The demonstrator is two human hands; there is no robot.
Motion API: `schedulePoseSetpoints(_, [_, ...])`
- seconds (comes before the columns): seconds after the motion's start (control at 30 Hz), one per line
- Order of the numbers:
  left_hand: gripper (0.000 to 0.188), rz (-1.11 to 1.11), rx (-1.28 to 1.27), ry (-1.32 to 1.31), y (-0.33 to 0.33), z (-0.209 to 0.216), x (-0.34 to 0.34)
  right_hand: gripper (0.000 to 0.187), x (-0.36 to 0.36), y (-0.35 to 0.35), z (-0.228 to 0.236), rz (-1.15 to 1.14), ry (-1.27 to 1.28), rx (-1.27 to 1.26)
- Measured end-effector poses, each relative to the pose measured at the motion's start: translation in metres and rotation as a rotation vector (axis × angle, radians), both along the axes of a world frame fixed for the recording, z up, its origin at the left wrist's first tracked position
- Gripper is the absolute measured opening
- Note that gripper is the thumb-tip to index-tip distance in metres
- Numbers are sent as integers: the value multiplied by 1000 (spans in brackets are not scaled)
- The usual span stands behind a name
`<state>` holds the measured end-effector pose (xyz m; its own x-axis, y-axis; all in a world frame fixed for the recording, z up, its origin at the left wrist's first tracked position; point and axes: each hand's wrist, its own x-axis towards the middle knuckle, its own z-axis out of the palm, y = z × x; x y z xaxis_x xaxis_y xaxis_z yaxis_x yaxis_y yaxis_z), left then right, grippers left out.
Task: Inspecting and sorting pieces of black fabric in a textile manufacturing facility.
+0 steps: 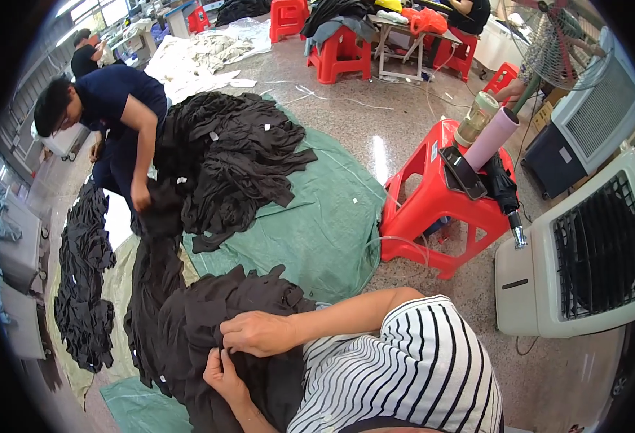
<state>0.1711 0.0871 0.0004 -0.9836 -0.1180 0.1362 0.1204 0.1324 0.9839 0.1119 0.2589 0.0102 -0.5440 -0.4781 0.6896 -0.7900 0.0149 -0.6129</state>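
A heap of black cloth garments (pixel 209 303) lies in front of me on the floor sheets. My right hand (pixel 258 333) reaches in from the right, its fingers curled closed on a black garment. Just below it, my left hand (pixel 227 378) pinches the same dark cloth between thumb and fingers. The two hands almost touch. Their fingertips partly hide the cloth between them, and I cannot make out any small detail there.
A bent-over co-worker (pixel 126 108) handles black cloth beside a larger black garment pile (pixel 238 151) on a green sheet (pixel 324 209). Another black row (pixel 86 274) lies left. At right stand a red stool (pixel 433 195) holding bottles and an umbrella, and an air cooler (pixel 534 289).
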Motion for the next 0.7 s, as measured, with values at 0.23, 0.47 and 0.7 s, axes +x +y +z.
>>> schedulePoseSetpoints(0.23, [8,-46,-269,12,17,26,-6,12,-3,16,7,-98,-131,46])
schedulePoseSetpoints(0.47, [6,74,-106,84,22,19,12,11,-2,10,20,-47,-376,50])
schedulePoseSetpoints(0.7, [7,226,-110,223,32,7,16,14,-5,7,6,86,-1153,1])
